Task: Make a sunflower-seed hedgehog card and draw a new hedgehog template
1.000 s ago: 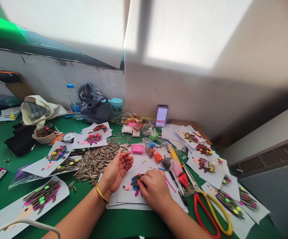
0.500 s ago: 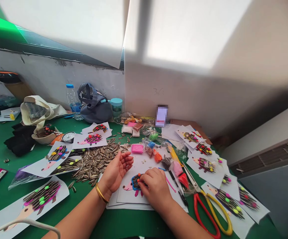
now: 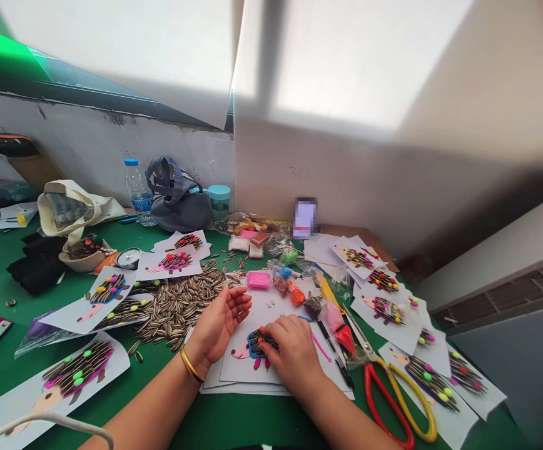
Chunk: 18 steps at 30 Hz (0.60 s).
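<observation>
My right hand (image 3: pixel 293 350) is bent over a paper hedgehog picture (image 3: pixel 248 350), its fingertips drawn together at a small orange clay ball (image 3: pixel 261 340) on the hedgehog's back. The hedgehog has a pink face, a blue clay outline and dark sunflower-seed spines, partly hidden by the hand. Just left of it, my left hand (image 3: pixel 224 319) is held open and palm inward, fingers loosely curved and holding nothing. The picture lies on a stack of white paper (image 3: pixel 234 387). Behind the left hand spreads a heap of striped sunflower seeds (image 3: pixel 172 312).
Clay packets, including a pink block (image 3: pixel 258 280), lie beyond the hands. Large scissors (image 3: pixel 393 387) and a black pen (image 3: pixel 346 375) rest at the right. More hedgehog pictures (image 3: pixel 388 309) lie on both sides. A blue bag (image 3: pixel 180 209) and water bottle (image 3: pixel 137 194) stand by the wall.
Almost nothing differs. My right fingers have shifted very slightly over the hedgehog's back; my left hand stays in place.
</observation>
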Available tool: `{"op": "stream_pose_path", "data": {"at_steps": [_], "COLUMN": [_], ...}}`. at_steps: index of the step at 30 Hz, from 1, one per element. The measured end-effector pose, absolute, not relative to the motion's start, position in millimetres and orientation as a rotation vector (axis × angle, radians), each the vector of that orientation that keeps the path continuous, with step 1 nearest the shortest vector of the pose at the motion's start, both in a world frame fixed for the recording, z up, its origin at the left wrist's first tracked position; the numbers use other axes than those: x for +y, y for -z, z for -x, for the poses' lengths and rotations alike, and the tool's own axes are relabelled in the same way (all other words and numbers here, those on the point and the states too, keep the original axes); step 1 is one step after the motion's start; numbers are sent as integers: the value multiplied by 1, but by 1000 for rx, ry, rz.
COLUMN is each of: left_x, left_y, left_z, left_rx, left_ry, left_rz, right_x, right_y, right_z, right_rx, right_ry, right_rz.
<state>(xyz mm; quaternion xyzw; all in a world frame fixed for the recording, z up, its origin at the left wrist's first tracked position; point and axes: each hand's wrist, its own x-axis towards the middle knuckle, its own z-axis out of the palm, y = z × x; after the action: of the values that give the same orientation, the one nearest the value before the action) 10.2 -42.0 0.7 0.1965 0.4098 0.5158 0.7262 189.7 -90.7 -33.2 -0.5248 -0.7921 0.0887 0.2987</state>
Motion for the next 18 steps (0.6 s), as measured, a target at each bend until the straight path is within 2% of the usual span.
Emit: {"op": "stream_pose_path", "data": {"at_steps": [18], "left_x": [-43], "left_y": [0], "left_z": [-11], "left_rx": [905], "left_ry": [-1136], "left_rz": [-436], "right_x": [-92], "right_y": [34], "right_z": [-185], "right_rx": [-2143], "right_ry": [-232], "right_rz": [1289]}}
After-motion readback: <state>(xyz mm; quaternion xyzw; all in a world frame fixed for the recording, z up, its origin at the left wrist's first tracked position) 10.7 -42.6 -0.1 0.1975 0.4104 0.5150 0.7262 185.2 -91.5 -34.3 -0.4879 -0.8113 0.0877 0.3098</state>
